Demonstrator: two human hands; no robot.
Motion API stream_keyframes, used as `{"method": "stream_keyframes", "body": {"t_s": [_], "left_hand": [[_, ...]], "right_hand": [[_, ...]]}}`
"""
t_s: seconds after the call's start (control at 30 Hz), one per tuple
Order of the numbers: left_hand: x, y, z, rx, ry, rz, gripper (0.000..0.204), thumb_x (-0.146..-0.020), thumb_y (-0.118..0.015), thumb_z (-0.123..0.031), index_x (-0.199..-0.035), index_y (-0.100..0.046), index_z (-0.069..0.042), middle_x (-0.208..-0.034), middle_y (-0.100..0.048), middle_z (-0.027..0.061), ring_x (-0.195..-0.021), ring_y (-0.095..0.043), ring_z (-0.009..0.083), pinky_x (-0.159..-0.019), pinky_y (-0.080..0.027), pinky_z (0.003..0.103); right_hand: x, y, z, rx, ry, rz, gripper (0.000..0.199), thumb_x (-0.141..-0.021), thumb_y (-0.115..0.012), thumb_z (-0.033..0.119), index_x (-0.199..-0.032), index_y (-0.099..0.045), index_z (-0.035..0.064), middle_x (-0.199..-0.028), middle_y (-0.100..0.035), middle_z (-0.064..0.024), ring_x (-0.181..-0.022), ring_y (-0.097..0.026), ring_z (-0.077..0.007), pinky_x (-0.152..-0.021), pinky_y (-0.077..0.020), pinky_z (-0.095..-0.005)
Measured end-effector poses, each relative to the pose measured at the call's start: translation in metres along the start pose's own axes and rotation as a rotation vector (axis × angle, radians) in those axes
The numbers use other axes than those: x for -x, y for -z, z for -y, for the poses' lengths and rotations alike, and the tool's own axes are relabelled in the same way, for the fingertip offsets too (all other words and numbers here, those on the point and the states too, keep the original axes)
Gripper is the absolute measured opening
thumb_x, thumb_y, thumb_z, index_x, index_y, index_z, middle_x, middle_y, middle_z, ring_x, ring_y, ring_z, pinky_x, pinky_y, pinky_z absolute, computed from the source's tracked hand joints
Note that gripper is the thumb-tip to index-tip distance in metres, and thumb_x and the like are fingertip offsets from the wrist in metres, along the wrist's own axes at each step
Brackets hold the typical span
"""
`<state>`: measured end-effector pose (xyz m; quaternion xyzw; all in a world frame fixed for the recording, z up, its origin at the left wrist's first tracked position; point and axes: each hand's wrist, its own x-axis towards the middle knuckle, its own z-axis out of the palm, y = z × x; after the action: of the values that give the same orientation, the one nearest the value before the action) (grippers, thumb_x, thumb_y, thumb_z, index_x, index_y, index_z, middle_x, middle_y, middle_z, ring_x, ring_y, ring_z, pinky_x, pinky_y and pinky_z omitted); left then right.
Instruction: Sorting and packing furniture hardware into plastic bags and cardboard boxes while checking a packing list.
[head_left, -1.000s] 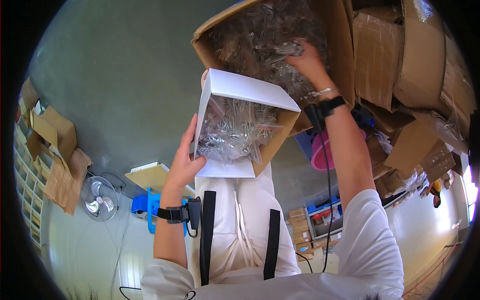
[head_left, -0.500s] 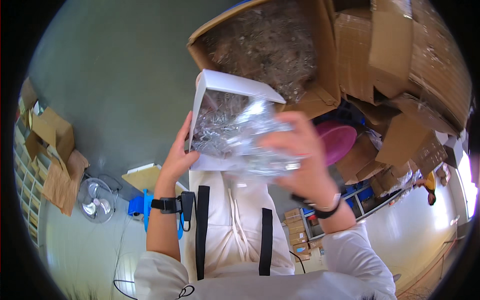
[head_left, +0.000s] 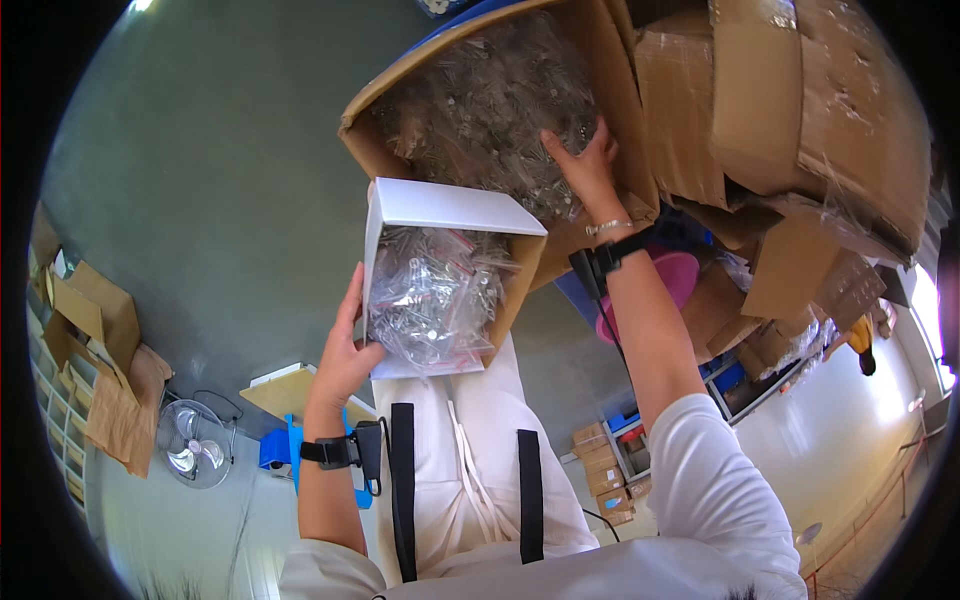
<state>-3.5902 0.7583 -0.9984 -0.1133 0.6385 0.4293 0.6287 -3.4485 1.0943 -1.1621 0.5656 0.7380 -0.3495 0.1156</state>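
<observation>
My left hand (head_left: 345,345) holds a small white cardboard box (head_left: 450,208) by its left side, thumb near the lower corner, fingers up along the wall. Inside lie clear plastic bags of small metal parts (head_left: 430,300), some with a red strip along the edge. Beyond it, my right hand (head_left: 588,165) reaches into a large brown carton (head_left: 625,100), thumb and fingers apart. Its fingertips rest against a heap of similar clear bags of metal parts (head_left: 490,100); some fingers are partly hidden there.
Brown cartons (head_left: 765,100) are stacked at the right. A pink basin (head_left: 675,280) sits below my right forearm. At the left are a floor fan (head_left: 193,445) and an opened carton (head_left: 105,315). Another person (head_left: 858,340) is far off at the right.
My right hand has left a shiny clear bag in the white box and moved up and away into the large carton. The white box has shifted slightly toward me.
</observation>
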Motion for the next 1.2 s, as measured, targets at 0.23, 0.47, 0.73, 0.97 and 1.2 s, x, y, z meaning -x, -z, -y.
{"method": "stream_keyframes", "body": {"t_s": [0.23, 0.47, 0.73, 0.97, 1.2], "left_hand": [[0.0, 0.003, 0.013, -0.002, -0.011, -0.014, 0.093, -0.066, -0.048, 0.013, -0.15, -0.021, -0.015, -0.14, -0.04, 0.0119, -0.128, -0.039, 0.0206, -0.092, -0.044, 0.026], [0.004, 0.0, 0.012, 0.06, 0.013, -0.003, 0.094, -0.063, -0.046, 0.015, -0.15, -0.02, -0.014, -0.143, -0.036, 0.011, -0.13, -0.037, 0.0208, -0.095, -0.041, 0.026], [-0.001, 0.002, 0.006, 0.029, 0.007, -0.015, 0.094, -0.063, -0.044, 0.014, -0.15, -0.02, -0.012, -0.142, -0.037, 0.0116, -0.132, -0.034, 0.0225, -0.096, -0.042, 0.029], [0.004, 0.004, 0.003, -0.012, -0.022, -0.026, 0.092, -0.064, -0.044, 0.013, -0.149, -0.02, -0.011, -0.142, -0.036, 0.0124, -0.133, -0.034, 0.0234, -0.096, -0.042, 0.029], [0.01, 0.005, 0.013, 0.013, -0.054, 0.006, 0.093, -0.064, -0.045, 0.012, -0.15, -0.019, -0.012, -0.145, -0.033, 0.0127, -0.134, -0.032, 0.0238, -0.093, -0.043, 0.027]], "right_hand": [[0.023, -0.046, 0.014, 0.174, -0.091, 0.196, 0.126, -0.054, -0.08, 0.063, -0.144, -0.013, 0.0057, -0.144, -0.011, -0.0323, -0.132, -0.011, -0.0512, -0.109, -0.0172, -0.0553], [0.048, -0.067, 0.022, 0.427, 0.135, 0.252, 0.111, -0.053, -0.085, 0.025, -0.142, -0.02, 0.0128, -0.142, -0.017, -0.0254, -0.128, -0.017, -0.0553, -0.098, -0.0346, -0.061], [0.035, -0.076, 0.02, 0.394, 0.166, 0.001, 0.079, -0.06, -0.077, 0.015, -0.13, -0.041, 0.0119, -0.137, -0.027, -0.0217, -0.124, -0.025, -0.052, -0.095, -0.0377, -0.058], [0.028, -0.062, 0.024, 0.564, 0.155, 0.073, 0.075, -0.061, -0.078, 0.019, -0.128, -0.046, 0.0153, -0.134, -0.036, -0.0187, -0.119, -0.041, -0.0425, -0.094, -0.0449, -0.0484], [0.002, -0.039, -0.005, 0.231, 0.196, 0.182, 0.063, -0.059, -0.077, 0.012, -0.118, -0.056, 0.0104, -0.127, -0.048, -0.0188, -0.111, -0.053, -0.035, -0.091, -0.0473, -0.0411]]}}
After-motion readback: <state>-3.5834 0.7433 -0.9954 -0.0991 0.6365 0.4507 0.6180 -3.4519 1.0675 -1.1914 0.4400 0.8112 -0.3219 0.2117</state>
